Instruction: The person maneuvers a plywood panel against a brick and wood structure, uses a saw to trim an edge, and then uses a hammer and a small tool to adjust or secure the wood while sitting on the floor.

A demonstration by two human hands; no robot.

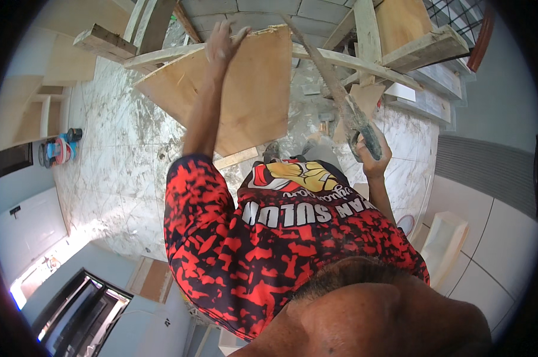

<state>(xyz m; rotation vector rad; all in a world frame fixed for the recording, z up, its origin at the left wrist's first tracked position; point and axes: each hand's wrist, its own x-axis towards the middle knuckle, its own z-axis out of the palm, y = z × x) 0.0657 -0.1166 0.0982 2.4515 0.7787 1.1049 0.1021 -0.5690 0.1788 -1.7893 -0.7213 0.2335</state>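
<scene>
My right hand (374, 153) is wrapped around the dark handle of a handsaw (331, 77). Its long, dusty blade slants up and to the left, with the tip near the far right corner of a plywood sheet (248, 89). That corner and the far edge look rough and splintered. The sheet rests tilted against a timber frame (334, 58), its near corner hanging low in front of me. Over the sheet's far edge, my left hand (222, 44) is raised with its fingers apart. It holds nothing, and whether it touches the wood I cannot tell.
Dusty marble-patterned tiles (117, 143) cover the floor. A wood strip (236, 157) lies below the plywood. Thick timber beams (426, 50) jut out at the far right, and a grey block wall (266, 7) stands behind. Blue and red items (61, 150) sit at the left wall.
</scene>
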